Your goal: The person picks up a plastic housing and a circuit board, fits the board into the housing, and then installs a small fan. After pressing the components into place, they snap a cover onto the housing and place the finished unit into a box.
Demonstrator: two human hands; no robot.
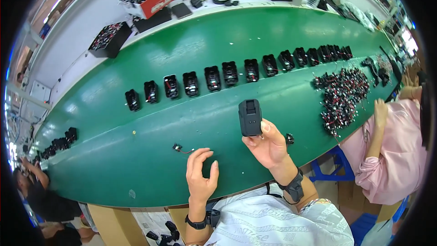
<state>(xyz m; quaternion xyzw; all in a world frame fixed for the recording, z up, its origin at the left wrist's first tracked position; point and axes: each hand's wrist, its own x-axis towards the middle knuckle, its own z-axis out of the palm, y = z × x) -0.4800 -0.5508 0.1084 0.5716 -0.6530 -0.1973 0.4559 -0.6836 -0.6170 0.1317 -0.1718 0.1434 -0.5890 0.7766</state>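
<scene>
In my right hand [267, 148] is a black plastic housing [251, 117], raised above the green table, with its fingers closed round the lower end. My left hand [200, 175] hovers over the near table edge, fingers curved and apart, holding nothing. Just beyond its fingertips lies a small wired part [177, 147] with a red lead. Another small dark part [289, 138] rests on the table beside my right hand. Farther off, a row of open black housings [212, 78] stretches across the table, some with red wires showing inside.
A large heap of small wired parts [343, 95] lies at the right, near a person in pink [391, 146]. Another person [38, 191] sits at the far left by more black housings [57, 145]. Filled boxes [157, 5] stand on the back ledge. A blue stool [334, 166] is at right.
</scene>
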